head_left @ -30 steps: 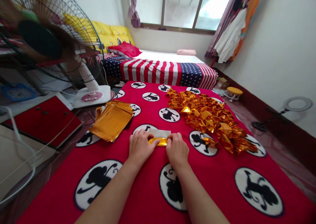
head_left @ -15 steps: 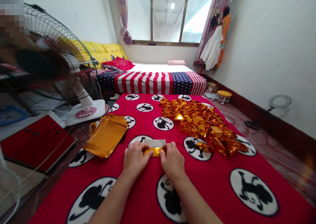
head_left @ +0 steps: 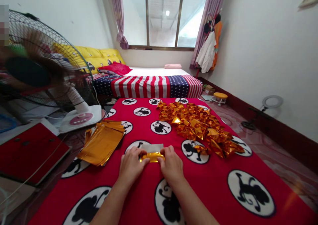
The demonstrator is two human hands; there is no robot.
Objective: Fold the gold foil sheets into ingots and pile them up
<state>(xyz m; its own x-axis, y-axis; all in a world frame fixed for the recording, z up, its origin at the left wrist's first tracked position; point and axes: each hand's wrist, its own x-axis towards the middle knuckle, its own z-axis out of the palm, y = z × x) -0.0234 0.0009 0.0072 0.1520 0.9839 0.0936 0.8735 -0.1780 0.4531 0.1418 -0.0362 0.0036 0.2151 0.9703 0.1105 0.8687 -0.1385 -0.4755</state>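
A small sheet of gold foil paper (head_left: 153,157) lies in front of me, its near part curled into a shiny gold roll and its far part showing a pale grey back. My left hand (head_left: 132,162) pinches the roll's left end, thumb in front. At the right end my right hand (head_left: 171,162) grips the same roll with thumb and fingers. To the left rests a stack of flat gold foil sheets (head_left: 103,142). A heap of folded gold foil pieces (head_left: 198,122) spreads over the cloth on the right.
The red cloth (head_left: 203,188) with monkey prints covers the surface under my hands. A running fan (head_left: 81,117) stands at the left beside a red board (head_left: 32,152). Beyond are a bed (head_left: 146,86), a yellow stool (head_left: 220,96) and a ring light (head_left: 272,101).
The view has tilted and shifted slightly, so the room sits lower and further left. Both hands keep their hold on the foil paper, whose gold part looks a little more curved.
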